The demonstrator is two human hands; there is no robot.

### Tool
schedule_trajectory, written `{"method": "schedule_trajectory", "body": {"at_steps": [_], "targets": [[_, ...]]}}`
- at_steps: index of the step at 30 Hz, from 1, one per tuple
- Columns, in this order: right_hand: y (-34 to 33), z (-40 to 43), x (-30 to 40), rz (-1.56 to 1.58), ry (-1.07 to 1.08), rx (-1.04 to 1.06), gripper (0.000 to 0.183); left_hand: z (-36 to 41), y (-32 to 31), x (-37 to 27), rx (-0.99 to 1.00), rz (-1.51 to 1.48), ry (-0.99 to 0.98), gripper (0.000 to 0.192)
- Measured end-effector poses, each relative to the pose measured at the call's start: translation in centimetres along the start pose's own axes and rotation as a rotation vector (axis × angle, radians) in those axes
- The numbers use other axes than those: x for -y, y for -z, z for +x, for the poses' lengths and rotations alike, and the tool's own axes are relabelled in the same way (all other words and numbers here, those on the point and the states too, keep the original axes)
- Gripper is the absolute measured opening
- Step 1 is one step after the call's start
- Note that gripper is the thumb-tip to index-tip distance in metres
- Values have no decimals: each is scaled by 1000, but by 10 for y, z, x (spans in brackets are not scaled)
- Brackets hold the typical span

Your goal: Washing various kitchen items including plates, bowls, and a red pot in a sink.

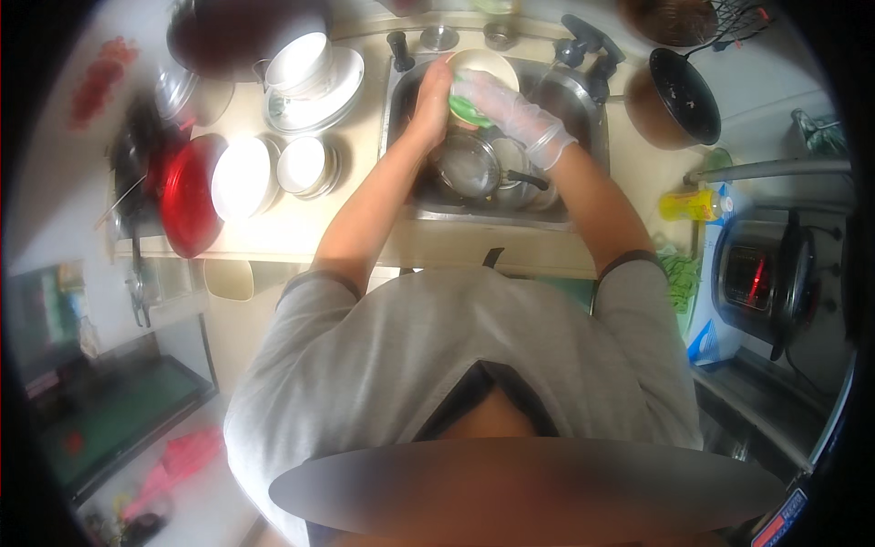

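Note:
Over the sink, my bare left hand grips the edge of a pale round dish, which is tilted up. My right hand wears a thin clear plastic glove. It presses a green scrubbing cloth or sponge against the dish; the fingers partly hide both. Below the hands, the stainless steel sink holds a small pan with cloudy liquid in it, its black handle pointing right. Other dishes lie partly hidden beside the pan.
Left of the sink stand white bowls, stacked plates with a cup on top, and a red lid or basin. On the right are the black faucet, a frying pan and a yellow bottle.

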State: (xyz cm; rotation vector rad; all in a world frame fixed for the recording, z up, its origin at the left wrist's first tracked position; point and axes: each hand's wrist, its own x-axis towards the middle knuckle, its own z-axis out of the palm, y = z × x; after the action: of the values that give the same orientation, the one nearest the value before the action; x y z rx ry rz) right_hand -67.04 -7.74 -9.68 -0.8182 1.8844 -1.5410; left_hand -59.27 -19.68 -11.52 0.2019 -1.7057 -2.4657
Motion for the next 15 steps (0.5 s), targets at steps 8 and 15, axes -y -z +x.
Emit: {"method": "schedule_trajectory", "body": {"at_steps": [8, 15], "targets": [[21, -15, 58, -1273, -193, 122, 32, -4, -1, -11, -20, 194, -48, 64], [12, 8, 3, -563, 37, -198, 34, 12, -7, -8, 23, -60, 20, 55]]}}
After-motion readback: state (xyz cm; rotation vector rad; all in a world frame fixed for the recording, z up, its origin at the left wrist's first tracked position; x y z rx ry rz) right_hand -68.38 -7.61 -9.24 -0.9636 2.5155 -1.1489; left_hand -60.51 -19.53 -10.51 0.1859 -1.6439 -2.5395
